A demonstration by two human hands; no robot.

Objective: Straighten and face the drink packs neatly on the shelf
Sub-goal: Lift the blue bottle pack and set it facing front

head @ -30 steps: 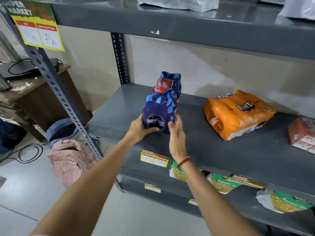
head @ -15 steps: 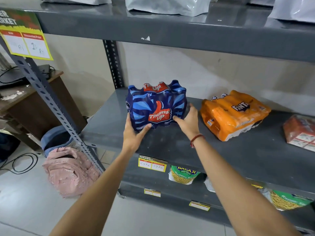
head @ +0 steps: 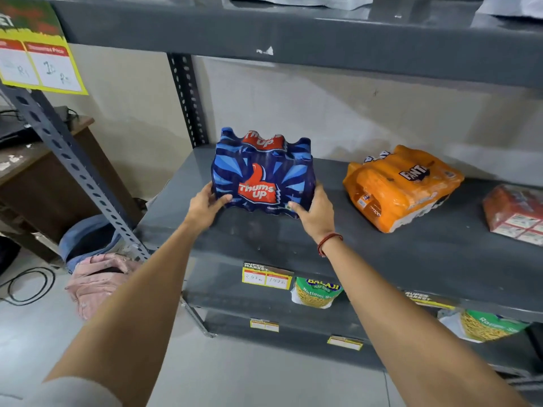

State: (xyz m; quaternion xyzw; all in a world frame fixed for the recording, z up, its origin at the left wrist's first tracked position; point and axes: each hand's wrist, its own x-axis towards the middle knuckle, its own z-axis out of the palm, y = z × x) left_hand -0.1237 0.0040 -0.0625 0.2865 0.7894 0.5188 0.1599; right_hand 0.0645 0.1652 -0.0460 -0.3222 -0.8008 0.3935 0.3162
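Blue Thums Up pack (head: 263, 174) upright on the grey shelf (head: 382, 254), logo forward. Left hand (head: 205, 207) and right hand (head: 314, 214) clamp its lower corners, fingers wrapped on. Risk: shrink-wrap slips, pack tips forward. Orange Fanta pack (head: 402, 188) lies skewed, untouched.

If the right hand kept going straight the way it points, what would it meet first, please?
The right hand already grips the Thums Up pack; beyond that, probably only the back wall, though depth is unclear.
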